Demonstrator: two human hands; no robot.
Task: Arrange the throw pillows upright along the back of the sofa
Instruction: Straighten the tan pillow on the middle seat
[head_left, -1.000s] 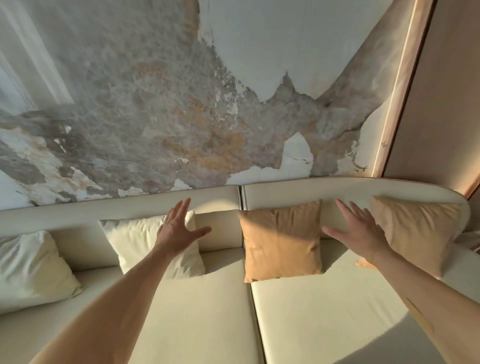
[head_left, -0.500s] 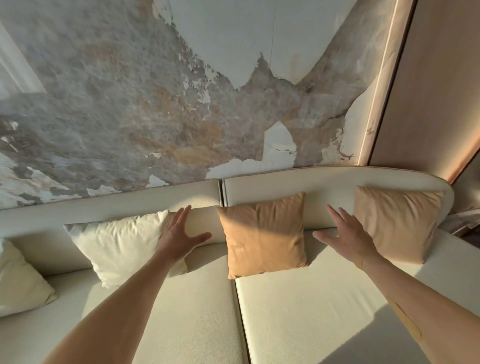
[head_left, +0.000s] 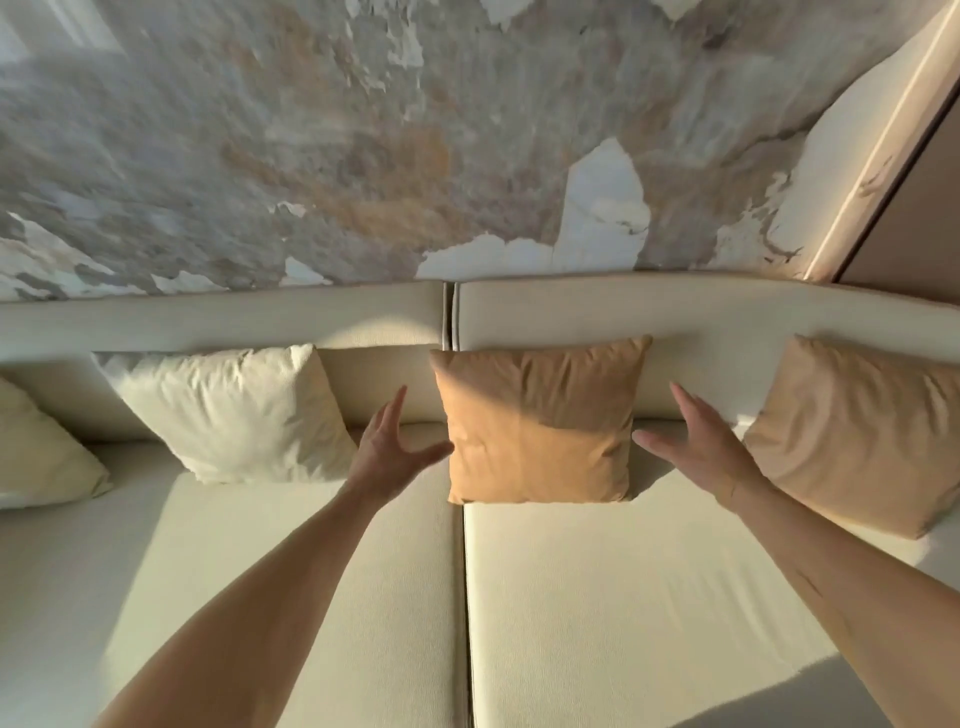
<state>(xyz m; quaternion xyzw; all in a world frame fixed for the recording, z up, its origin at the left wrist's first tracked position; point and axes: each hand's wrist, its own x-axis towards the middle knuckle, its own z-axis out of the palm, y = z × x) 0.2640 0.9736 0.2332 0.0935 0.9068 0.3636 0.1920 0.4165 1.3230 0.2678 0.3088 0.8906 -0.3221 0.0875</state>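
An orange-tan pillow (head_left: 540, 421) stands upright against the sofa back (head_left: 571, 312), over the seam between the two seat cushions. My left hand (head_left: 389, 447) is open just left of it, the thumb almost at its edge. My right hand (head_left: 701, 447) is open just right of it, the thumb close to its lower right corner. Neither hand holds anything. A white pillow (head_left: 234, 410) leans on the back at the left. A pale tan pillow (head_left: 862, 431) leans at the right. A cream pillow (head_left: 36, 457) is cut off by the left edge.
The cream seat cushions (head_left: 623, 597) stretch bare toward me, split by a seam. Behind the sofa rises a wall with peeling paint (head_left: 363, 156). A wooden panel (head_left: 914, 182) stands at the far right.
The view has swung so the orange-tan pillow sits in the middle. My left hand has moved off the white pillow to the orange-tan pillow's left side, and my right hand has drawn in beside its right side.
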